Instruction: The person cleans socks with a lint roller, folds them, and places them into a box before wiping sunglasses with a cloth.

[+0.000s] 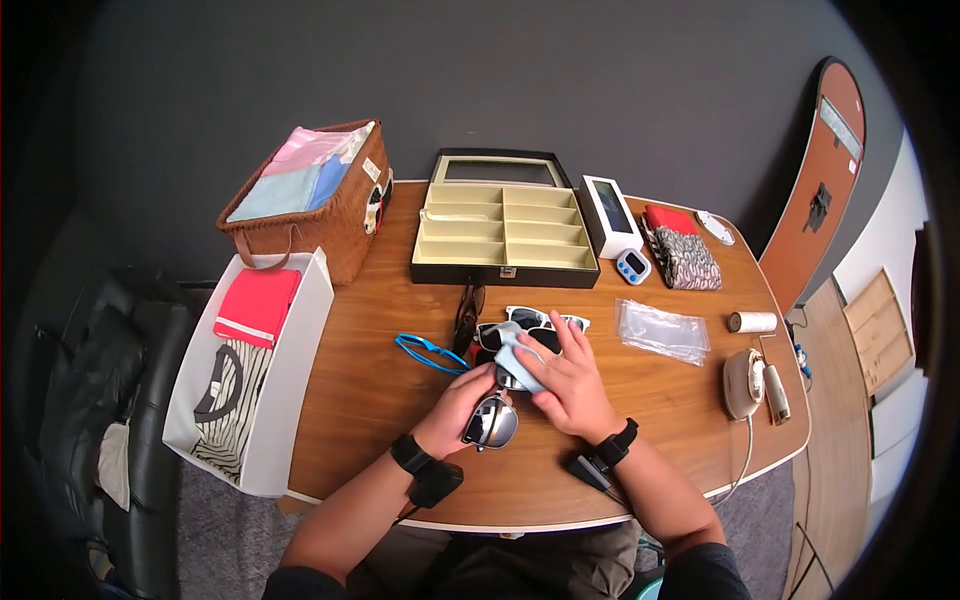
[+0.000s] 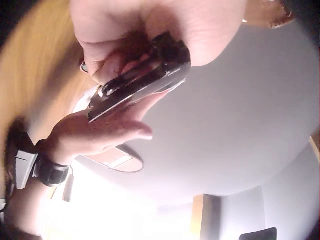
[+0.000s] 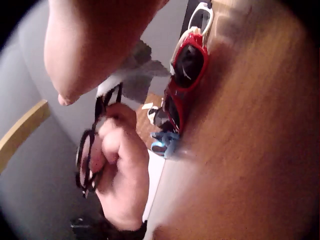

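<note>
My left hand [image 1: 452, 412] grips a pair of dark-framed sunglasses [image 1: 492, 424] with mirrored lenses, held above the front of the table. My right hand [image 1: 578, 385] holds a light blue cloth [image 1: 512, 352] over the other lens, its thumb towards me and its fingers stretched out. The cloth hides most of that lens. Just beyond the hands lie white-framed sunglasses [image 1: 575, 320], dark brown sunglasses [image 1: 467, 318] and blue glasses [image 1: 430, 350]. Red-framed sunglasses [image 3: 204, 45] show in the right wrist view, beside the white pair.
Behind stands an open compartment case [image 1: 505, 274]. At left are a wicker basket [image 1: 345, 232] of cloths and a white bin [image 1: 318, 300] with folded clothes. To the right lie a timer [image 1: 633, 266], plastic bags [image 1: 662, 332], a patterned pouch [image 1: 688, 262] and a corded beige device [image 1: 742, 385].
</note>
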Tool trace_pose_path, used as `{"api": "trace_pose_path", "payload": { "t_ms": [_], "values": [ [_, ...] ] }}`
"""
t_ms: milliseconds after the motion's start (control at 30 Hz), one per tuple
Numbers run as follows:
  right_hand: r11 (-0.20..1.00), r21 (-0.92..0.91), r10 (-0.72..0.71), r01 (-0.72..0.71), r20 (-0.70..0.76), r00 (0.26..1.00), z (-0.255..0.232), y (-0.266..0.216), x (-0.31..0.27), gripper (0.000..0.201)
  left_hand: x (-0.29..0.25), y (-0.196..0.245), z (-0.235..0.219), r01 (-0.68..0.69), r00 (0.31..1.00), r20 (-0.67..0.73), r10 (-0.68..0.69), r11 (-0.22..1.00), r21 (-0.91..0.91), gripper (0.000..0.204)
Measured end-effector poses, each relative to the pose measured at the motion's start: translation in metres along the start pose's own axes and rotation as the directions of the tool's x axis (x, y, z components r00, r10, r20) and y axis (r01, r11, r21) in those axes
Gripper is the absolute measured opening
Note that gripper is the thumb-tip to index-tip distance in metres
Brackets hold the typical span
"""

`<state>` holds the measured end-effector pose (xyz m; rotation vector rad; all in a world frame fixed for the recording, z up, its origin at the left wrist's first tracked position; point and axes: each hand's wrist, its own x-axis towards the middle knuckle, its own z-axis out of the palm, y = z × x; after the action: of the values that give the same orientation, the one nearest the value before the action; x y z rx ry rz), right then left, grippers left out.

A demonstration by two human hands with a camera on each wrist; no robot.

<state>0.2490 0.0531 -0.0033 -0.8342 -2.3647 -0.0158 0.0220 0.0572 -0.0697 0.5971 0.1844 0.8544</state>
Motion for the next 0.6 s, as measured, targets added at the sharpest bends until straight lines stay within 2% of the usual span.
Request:
{"api": "trace_pose_path", "payload": {
  "t_ms": [33, 67, 100, 133, 167, 200, 233, 267, 300, 367, 400, 533, 600],
  "values": [
    [0.996, 0.01, 0.091, -0.091, -0.019, 0.996, 0.002, -0.006, 0.005, 0.059, 0.001, 0.0, 0.008, -0.001, 1.0, -0.001, 0.001, 1.0, -0.004, 0.03],
    [0.996, 0.07, 0.062, -0.06, -0.017, 0.998, 0.005, -0.011, 0.007, 0.061, 0.0, 0.001, 0.025, 0.017, 0.984, -0.179, -0.003, 0.997, 0.075, 0.027],
    [0.998, 0.067, -0.018, 0.013, 0.065, 0.998, 0.001, -0.015, 0.007, 0.063, 0.0, 0.004, 0.044, 0.049, 0.937, -0.349, 0.007, 0.987, 0.153, 0.025],
    [0.997, 0.05, -0.07, 0.067, 0.066, 0.995, -0.001, -0.014, 0.003, 0.063, 0.0, 0.01, 0.063, 0.039, 0.908, -0.42, 0.007, 0.994, 0.102, 0.023],
    [0.992, 0.033, -0.122, 0.12, 0.069, 0.99, -0.002, -0.011, -0.001, 0.063, -0.001, 0.011, 0.054, 0.041, 0.908, -0.42, 0.006, 0.994, 0.104, 0.023],
    [0.992, 0.034, -0.12, 0.118, 0.067, 0.99, -0.002, -0.005, -0.003, 0.063, -0.003, 0.011, 0.036, 0.01, 0.957, -0.289, 0.026, 0.992, 0.124, 0.024],
    [0.999, 0.001, -0.048, 0.048, 0.02, 0.999, -0.001, 0.003, -0.003, 0.064, -0.003, 0.011, 0.027, -0.023, 0.987, -0.152, 0.044, 0.99, 0.138, 0.025],
    [0.999, -0.029, 0.023, -0.024, -0.028, 0.999, -0.001, 0.006, -0.004, 0.064, -0.001, 0.006, 0.023, -0.037, 0.991, -0.126, 0.047, 0.996, 0.083, 0.027],
    [0.999, -0.031, 0.025, -0.025, -0.025, 0.999, 0.002, 0.003, -0.002, 0.064, -0.001, 0.001, 0.022, -0.036, 0.991, -0.125, 0.046, 0.996, 0.08, 0.027],
    [0.998, 0.051, 0.041, -0.038, -0.047, 0.998, 0.009, -0.011, 0.006, 0.062, -0.002, 0.001, 0.039, 0.036, 0.948, -0.319, 0.011, 0.99, 0.14, 0.027],
    [0.998, 0.051, -0.023, 0.021, 0.043, 0.999, 0.003, -0.018, 0.007, 0.059, -0.004, 0.004, 0.04, 0.007, 0.953, -0.3, 0.043, 0.987, 0.163, 0.031],
    [0.994, 0.001, -0.113, 0.113, 0.02, 0.993, 0.0, -0.002, -0.003, 0.058, -0.003, 0.011, 0.042, -0.022, 0.952, -0.298, 0.065, 0.989, 0.143, 0.03],
    [0.998, -0.038, 0.045, -0.046, -0.034, 0.998, 0.001, -0.002, 0.004, 0.056, 0.0, -0.003, 0.017, -0.034, 0.964, -0.259, 0.065, 0.992, 0.123, 0.03]
  ]
}}
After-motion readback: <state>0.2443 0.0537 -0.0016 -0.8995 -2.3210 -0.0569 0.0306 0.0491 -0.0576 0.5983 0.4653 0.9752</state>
